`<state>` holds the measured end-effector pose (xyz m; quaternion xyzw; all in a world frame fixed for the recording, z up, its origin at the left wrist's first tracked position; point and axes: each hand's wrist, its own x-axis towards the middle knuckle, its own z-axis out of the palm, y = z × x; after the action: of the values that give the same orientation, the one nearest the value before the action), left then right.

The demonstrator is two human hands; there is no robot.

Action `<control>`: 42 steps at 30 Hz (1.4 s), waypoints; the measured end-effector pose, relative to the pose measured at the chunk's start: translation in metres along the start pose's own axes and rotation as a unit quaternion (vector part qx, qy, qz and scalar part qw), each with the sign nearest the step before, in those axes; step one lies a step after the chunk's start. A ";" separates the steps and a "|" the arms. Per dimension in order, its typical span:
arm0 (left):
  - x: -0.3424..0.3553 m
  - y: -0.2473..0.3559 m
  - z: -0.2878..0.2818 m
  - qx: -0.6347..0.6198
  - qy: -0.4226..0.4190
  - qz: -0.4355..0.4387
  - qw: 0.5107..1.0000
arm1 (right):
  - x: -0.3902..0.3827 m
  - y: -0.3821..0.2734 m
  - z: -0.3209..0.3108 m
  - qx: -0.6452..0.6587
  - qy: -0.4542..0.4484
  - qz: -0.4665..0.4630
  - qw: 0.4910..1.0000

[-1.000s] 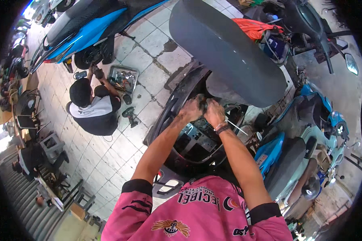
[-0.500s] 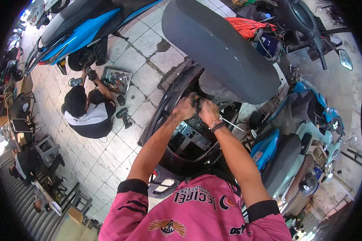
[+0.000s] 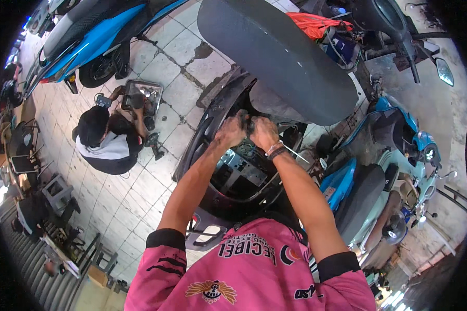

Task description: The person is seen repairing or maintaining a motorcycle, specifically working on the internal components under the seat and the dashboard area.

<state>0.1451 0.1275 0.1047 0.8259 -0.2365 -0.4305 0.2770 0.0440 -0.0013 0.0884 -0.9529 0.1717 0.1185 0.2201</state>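
My left hand (image 3: 232,129) and my right hand (image 3: 263,132) are closed close together inside the rear body of a black scooter (image 3: 205,127), around a small dark part I cannot make out, largely hidden by the fingers. Below them the opened body shows metal brackets (image 3: 237,167). A large grey seat (image 3: 277,57) is raised above my hands. Right of my right hand, a thin white rod (image 3: 298,157) sticks out diagonally.
A co-worker (image 3: 104,147) crouches at left by a metal tray of tools (image 3: 142,84) and a cordless drill (image 3: 153,146). A blue scooter (image 3: 91,44) stands behind them, more scooters (image 3: 358,207) at right, a metal stool (image 3: 61,193) at lower left.
The whole view has shifted, with the scene sliding left and up. The co-worker's hands have moved from the blue scooter's wheel down to the tray. My hands remain together in the scooter body.
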 end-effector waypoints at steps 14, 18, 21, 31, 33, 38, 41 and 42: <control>0.000 -0.002 0.000 0.015 0.009 -0.001 1.000 | -0.003 0.023 0.013 -0.021 -0.028 -0.072 0.997; 0.000 -0.001 -0.002 -0.008 0.002 -0.003 1.000 | -0.004 0.019 0.013 -0.040 0.025 -0.084 0.995; 0.002 0.000 -0.002 -0.035 -0.008 -0.029 0.999 | 0.000 0.016 0.008 -0.022 0.017 -0.051 0.998; 0.005 -0.010 0.008 -0.024 0.035 0.014 0.999 | -0.010 0.010 0.008 -0.016 -0.001 -0.028 0.999; 0.005 -0.009 0.006 -0.023 0.036 0.022 0.999 | -0.009 0.013 0.008 -0.021 0.010 -0.048 0.999; -0.002 0.001 -0.001 -0.002 0.028 0.001 1.000 | -0.002 0.022 0.004 -0.014 -0.001 -0.089 0.996; -0.003 0.006 -0.004 -0.016 0.014 -0.020 1.000 | 0.000 0.023 0.003 -0.015 -0.008 -0.101 0.995; -0.003 0.006 -0.004 -0.012 0.006 -0.024 1.000 | -0.001 0.023 0.003 -0.014 0.005 -0.101 0.995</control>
<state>0.1462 0.1263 0.1124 0.8308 -0.2093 -0.4346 0.2778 0.0339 -0.0192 0.0774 -0.9688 0.0742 0.0935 0.2170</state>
